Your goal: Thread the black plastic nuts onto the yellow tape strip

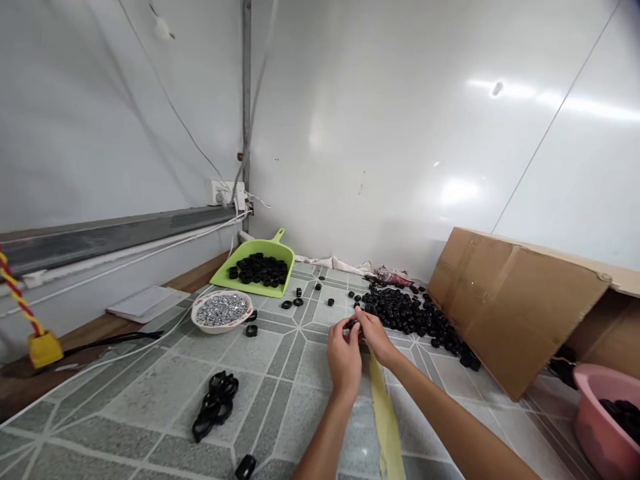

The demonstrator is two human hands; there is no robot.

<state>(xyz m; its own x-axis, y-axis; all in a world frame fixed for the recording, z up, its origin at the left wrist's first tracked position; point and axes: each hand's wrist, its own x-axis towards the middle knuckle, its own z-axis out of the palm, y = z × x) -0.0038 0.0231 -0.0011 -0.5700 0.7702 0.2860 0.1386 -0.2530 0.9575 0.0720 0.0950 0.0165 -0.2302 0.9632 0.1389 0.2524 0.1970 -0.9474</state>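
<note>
Both of my hands meet over the middle of the tiled-pattern surface. My left hand (345, 353) is closed, its thumb and fingers pinching a small black ring (351, 325). My right hand (374, 337) comes in from the right, fingers closed at the same black ring; how much of it each hand grips is partly hidden. Just beyond my right hand spreads a big heap of black rings (400, 310). To the left, a white bowl (196, 320) is filled with small silvery metal pieces (223, 310).
A green dustpan (225, 285) holds more black rings. Linked black rings (215, 403) lie front left. A yellow strip (384, 420) runs beneath my right forearm. At right stand a cardboard box (520, 293) and a pink basin (595, 420). A white cable (125, 357) crosses the left side.
</note>
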